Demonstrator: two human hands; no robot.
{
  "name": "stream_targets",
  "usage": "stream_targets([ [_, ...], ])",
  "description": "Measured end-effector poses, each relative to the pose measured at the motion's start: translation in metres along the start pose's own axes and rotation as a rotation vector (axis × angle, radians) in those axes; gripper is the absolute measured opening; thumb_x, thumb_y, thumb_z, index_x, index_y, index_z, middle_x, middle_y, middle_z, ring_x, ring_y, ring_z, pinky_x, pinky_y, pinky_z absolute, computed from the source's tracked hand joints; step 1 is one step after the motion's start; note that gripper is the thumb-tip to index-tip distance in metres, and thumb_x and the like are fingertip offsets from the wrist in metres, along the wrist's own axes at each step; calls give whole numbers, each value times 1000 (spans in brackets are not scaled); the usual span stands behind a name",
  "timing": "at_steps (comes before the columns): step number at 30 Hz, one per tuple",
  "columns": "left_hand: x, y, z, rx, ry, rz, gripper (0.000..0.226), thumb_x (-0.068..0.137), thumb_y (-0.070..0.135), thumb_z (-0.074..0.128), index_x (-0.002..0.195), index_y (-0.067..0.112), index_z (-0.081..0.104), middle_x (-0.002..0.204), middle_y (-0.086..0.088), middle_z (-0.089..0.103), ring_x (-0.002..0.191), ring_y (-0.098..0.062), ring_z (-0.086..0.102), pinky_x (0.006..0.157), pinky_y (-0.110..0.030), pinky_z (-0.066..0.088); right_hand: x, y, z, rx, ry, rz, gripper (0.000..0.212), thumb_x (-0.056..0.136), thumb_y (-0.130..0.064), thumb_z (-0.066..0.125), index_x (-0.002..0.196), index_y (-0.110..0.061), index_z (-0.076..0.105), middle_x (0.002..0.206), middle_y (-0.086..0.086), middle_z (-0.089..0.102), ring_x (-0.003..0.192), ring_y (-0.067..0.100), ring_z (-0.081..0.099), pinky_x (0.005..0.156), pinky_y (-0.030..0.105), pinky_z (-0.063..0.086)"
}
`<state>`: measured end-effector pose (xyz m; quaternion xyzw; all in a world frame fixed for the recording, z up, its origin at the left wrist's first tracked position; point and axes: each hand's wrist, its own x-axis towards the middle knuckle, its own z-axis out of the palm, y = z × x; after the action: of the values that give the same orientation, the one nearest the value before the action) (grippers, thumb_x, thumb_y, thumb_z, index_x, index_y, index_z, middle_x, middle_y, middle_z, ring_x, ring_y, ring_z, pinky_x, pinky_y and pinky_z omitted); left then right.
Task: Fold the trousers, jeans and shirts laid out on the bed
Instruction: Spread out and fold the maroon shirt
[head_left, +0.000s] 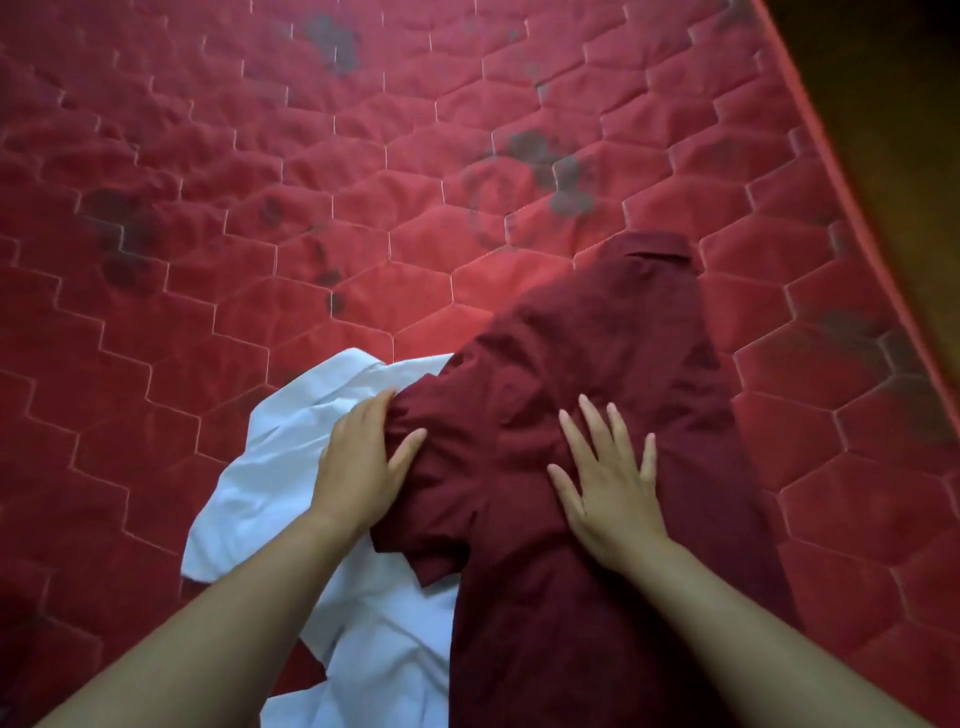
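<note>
The left hand (363, 467) is gripping a sleeve of the maroon shirt (597, 364); the right hand (608, 483) is pressing it, fingers spread. The white shirt (270, 452) is lying unfolded at lower left.

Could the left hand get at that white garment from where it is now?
Probably yes. The left hand is right over the white garment, whose left part lies bare. Only its right side is under the maroon shirt, which the hand would first have to let go.
</note>
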<state>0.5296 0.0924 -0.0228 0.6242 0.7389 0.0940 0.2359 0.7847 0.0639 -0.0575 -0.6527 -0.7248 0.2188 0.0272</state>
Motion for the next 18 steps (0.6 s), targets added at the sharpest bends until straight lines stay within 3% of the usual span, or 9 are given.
stream_targets([
  [5, 3, -5, 5, 243, -13, -172, 78, 71, 63, 63, 134, 26, 38, 124, -4, 48, 118, -29, 42, 90, -47, 36, -4, 4, 6, 17, 41, -8, 64, 89, -54, 25, 148, -32, 16, 158, -8, 3, 144, 13, -5, 112, 49, -5],
  [9, 3, -1, 3, 176, -38, -286, 54, 67, 65, 65, 100, 23, 55, 100, 1, 59, 104, -30, 51, 80, -42, 33, -15, 14, 3, 12, 76, 131, 60, 93, -48, 40, 147, -35, 16, 158, -6, 4, 144, 18, -2, 111, 54, -2],
  [11, -4, 1, 2, 200, -41, -278, 46, 70, 65, 62, 84, 21, 59, 91, 1, 53, 100, -29, 50, 75, -40, 32, -26, 19, 4, 7, 40, 148, 63, 93, -47, 42, 147, -37, 13, 158, -5, 1, 144, 17, -4, 112, 53, -1],
  [14, -17, 3, 3, 99, 43, -278, 36, 76, 55, 63, 84, 20, 62, 94, 4, 43, 104, -27, 42, 80, -41, 31, -39, 24, 3, 11, 47, 158, 64, 92, -46, 45, 148, -34, 15, 158, -3, 4, 144, 18, -2, 112, 53, 0],
  [18, -30, 4, -2, -77, 169, -228, 23, 82, 43, 64, 92, 22, 65, 105, 4, 54, 109, -24, 43, 82, -39, 29, -54, 28, 1, -7, 49, 230, 65, 90, -47, 45, 147, -32, 19, 158, -3, 7, 144, 20, 2, 109, 59, 4],
])
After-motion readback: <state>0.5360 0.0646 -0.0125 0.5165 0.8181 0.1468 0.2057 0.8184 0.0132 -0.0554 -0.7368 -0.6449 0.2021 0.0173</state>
